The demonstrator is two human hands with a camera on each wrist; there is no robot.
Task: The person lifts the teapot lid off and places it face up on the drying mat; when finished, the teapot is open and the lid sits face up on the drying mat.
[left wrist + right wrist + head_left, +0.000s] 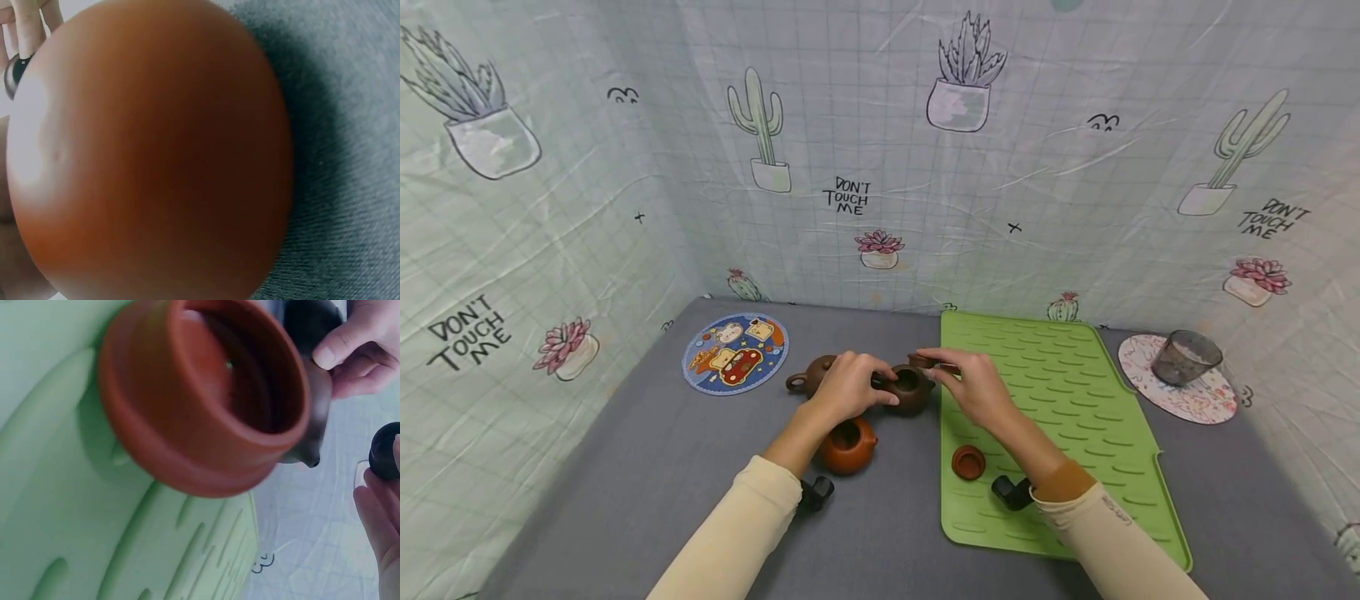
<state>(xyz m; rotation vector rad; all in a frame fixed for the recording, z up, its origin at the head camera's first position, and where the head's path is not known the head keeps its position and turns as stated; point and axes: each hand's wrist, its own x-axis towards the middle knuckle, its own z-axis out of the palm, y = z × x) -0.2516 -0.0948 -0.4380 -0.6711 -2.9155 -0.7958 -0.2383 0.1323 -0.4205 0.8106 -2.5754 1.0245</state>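
Note:
My left hand (853, 385) grips a dark brown clay teapot (912, 398) by its handle side; its top opening is uncovered. Just beyond that opening, my right hand (976, 390) pinches a small dark lid (922, 359), also visible as a round dark lid (384, 451) in the right wrist view. Partly behind the left hand stands another brown teapot (808, 381), its handle pointing left. Beneath the left wrist is an uncovered orange-brown teapot (842, 459), whose rounded body (150, 156) fills most of the left wrist view. A reddish lid (144, 406) lies under the right forearm, hollow side up.
The reddish lid lies on a green ridged mat (1037, 350) at right. A round blue cartoon mat (700, 379) is at the back left. On a pink patterned mat (1206, 402) at far right stands a smoky glass cup (1186, 360). A patterned curtain (880, 158) borders the grey table.

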